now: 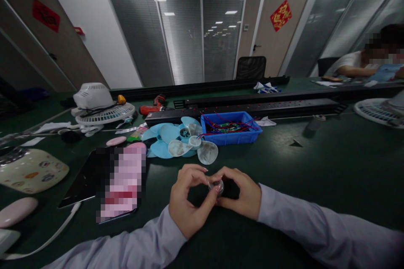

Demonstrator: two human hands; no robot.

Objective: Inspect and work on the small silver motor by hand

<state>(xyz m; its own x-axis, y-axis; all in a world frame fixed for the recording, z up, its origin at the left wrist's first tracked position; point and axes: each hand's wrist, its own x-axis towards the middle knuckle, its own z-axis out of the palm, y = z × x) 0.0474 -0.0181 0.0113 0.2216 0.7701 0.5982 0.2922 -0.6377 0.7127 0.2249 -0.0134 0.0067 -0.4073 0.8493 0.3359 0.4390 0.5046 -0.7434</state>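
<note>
Between my two hands is a small round object (216, 185) with a clear or shiny rim; its exact kind cannot be made out. My left hand (189, 204) grips it from the left, thumb in front and fingers curled over the far side. My right hand (242, 193) pinches it from the right with thumb and fingertips. Both hands hover low over the dark green table (284, 235). Just beyond them lie blue fan blades (160, 138) and a greyish fan blade (208, 152). Fingers cover much of the object.
A blue bin (232, 138) of wired circuit boards stands ahead. Leftward are a tablet (85, 180), a cream appliance (34, 172), a white fan part (93, 96) and a red drill (151, 107). Long black strips (268, 109) cross the back. A person (353, 65) sits far right.
</note>
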